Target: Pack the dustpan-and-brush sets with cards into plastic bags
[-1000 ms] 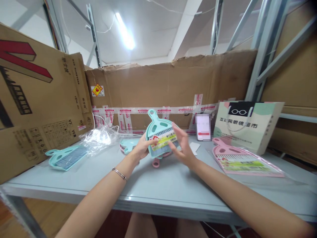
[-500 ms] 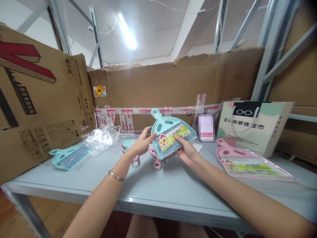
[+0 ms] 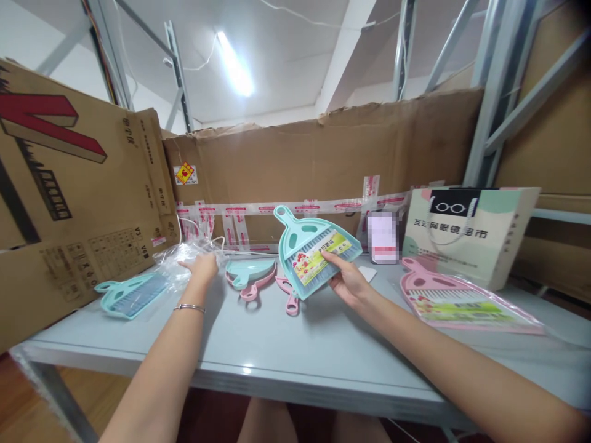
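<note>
My right hand grips a turquoise dustpan by its lower right edge, thumb on the front. The pan is held tilted above the table, handle up. A dark-bristled brush and a colourful printed card lie against its face. My left hand is away from the pan, reaching over crumpled clear plastic wrap. Its thumb points out to the left, and its other fingers are partly hidden. Left of the wrap lies another turquoise dustpan with a brush in it.
Turquoise and pink dustpan pieces and a pink handle lie mid-table. On the right are a wrapped pink dustpan set, a paper bag and a phone-like object with a blurred edge. Cardboard boxes wall the back and left.
My left hand has let go of the turquoise dustpan and moved left to the plastic wrap. My right hand still holds the pan in nearly the same place.
</note>
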Demonstrator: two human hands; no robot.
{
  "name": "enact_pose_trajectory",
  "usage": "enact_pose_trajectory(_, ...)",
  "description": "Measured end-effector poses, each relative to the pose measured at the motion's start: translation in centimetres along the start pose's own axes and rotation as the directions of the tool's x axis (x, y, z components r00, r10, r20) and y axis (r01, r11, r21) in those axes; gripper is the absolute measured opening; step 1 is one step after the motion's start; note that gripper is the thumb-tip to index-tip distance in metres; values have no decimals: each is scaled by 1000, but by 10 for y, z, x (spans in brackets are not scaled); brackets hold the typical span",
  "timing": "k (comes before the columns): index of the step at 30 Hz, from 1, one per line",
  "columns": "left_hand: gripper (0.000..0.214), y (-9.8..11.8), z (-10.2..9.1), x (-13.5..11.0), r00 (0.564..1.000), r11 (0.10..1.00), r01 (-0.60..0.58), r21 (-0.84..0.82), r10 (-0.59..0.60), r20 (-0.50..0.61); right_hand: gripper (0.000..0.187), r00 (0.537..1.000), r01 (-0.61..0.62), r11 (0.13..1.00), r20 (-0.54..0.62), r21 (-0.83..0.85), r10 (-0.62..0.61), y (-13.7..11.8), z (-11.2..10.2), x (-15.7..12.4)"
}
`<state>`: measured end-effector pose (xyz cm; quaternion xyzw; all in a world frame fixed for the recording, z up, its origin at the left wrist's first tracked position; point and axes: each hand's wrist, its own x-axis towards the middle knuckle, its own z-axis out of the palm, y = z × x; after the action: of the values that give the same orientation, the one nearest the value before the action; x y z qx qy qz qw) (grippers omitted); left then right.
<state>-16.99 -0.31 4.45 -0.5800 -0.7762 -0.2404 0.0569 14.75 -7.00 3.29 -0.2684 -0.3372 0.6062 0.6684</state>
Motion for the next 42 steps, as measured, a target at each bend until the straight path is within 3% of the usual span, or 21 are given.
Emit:
enact_pose_trajectory(2,20,2,-6,-2,982,995,-102,22,104,-155,24,1000,1,1000,-4,18,-1,-1,0,0)
enact_pose_trajectory(4,25,8,-10,-4,920,960,-278,33,276,-277,22,1000,-5,999,-23,32,6,-2,-2,2)
enact_pose_trajectory(6,24,14,-13,-7,865,892,-453,10,442,-236,22,999,-9,999,-49,44,11,-4,-5,6)
enact_pose_trajectory(8,19,18,-18,-12,853,854,-520,-19,518,-66,24,997,0,998,-72,60,4,-7,-8,10)
enact_pose_trajectory(10,10,19,-25,-18,873,879,-475,-25,475,111,25,995,19,997,-97,70,-12,-9,-12,13)
enact_pose_trajectory(13,44,22,-39,-25,871,904,-412,-115,428,242,26,990,36,998,-137,55,-28,-11,-16,17)
enact_pose_trajectory(16,47,40,-38,-31,875,883,-450,-134,466,130,28,989,33,999,-148,34,-28,-10,-17,17)
enact_pose_trajectory(18,44,58,-24,-35,912,911,-411,39,410,29,27,990,14,1000,-139,6,-13,-8,-16,16)
enact_pose_trajectory(20,39,75,-6,-37,920,897,-388,209,392,28,24,993,-33,999,-116,-44,27,-6,-15,14)
enact_pose_trajectory(23,22,87,12,-38,923,878,-379,292,380,56,22,990,-132,982,-71,-134,124,0,-14,10)
enact_pose_trajectory(26,28,86,11,-38,922,883,-381,275,384,43,24,979,-204,959,-36,-198,201,5,-13,7)
enact_pose_trajectory(29,31,86,3,-44,904,884,-404,234,425,-48,25,970,-239,935,-14,-261,244,8,-12,3)
enact_pose_trajectory(32,27,94,1,-54,835,851,-514,108,525,-166,24,965,-258,923,-20,-286,263,10,-10,0)
enact_pose_trajectory(36,25,104,10,-67,673,689,-725,-23,701,-236,21,966,-258,954,-40,-149,255,13,-8,2)
enact_pose_trajectory(39,26,107,14,-73,576,587,-807,-65,756,-310,21,971,-219,975,-102,-30,215,14,-7,5)
enact_pose_trajectory(42,26,111,13,-79,511,523,-850,-61,792,-335,20,974,-187,982,-122,20,188,14,-7,6)
